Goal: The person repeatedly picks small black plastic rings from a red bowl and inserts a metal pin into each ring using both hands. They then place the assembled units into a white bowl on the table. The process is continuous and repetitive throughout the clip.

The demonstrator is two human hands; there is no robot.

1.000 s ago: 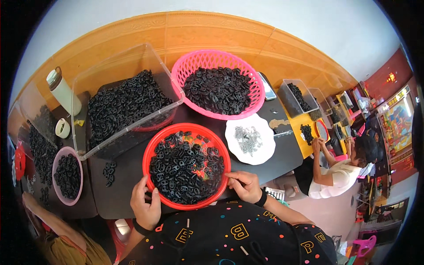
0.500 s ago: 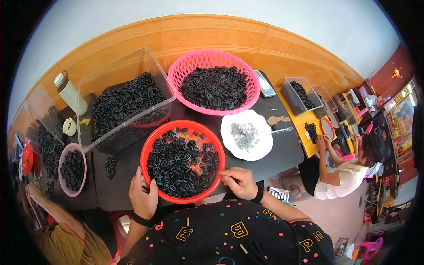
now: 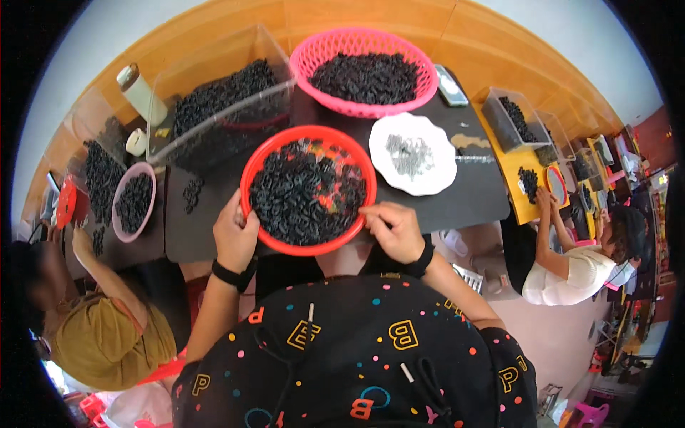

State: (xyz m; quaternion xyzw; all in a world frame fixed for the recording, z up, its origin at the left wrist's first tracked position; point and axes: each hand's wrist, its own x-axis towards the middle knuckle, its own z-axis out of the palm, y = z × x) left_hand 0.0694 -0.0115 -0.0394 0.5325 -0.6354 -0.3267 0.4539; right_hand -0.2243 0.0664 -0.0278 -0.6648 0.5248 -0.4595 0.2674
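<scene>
A round red plastic basin (image 3: 309, 250) sits at the near edge of the dark table, partly over it. Small black plastic pieces with holes (image 3: 289, 196) fill most of it; its patterned bottom shows through at the right. My left hand (image 3: 237, 232) grips the rim at the lower left, thumb up and fingers going behind the wall. At the right side, my right hand (image 3: 397, 230) pinches the same rim, fingers curled. A white scalloped plate (image 3: 378, 153) holding small silvery metal parts lies beyond my right hand.
Behind the basin stand a clear plastic bin (image 3: 214, 138) and a pink woven basket (image 3: 364, 110), both holding black pieces. A small pink bowl (image 3: 152, 207) and a pale bottle (image 3: 140, 93) are at left. Co-workers (image 3: 107, 335) sit on both sides; a phone-like device (image 3: 449, 85) lies at back right.
My view has tilted downward, so the table and its things sit higher in the picture. Both hands stay on the basin's rim.
</scene>
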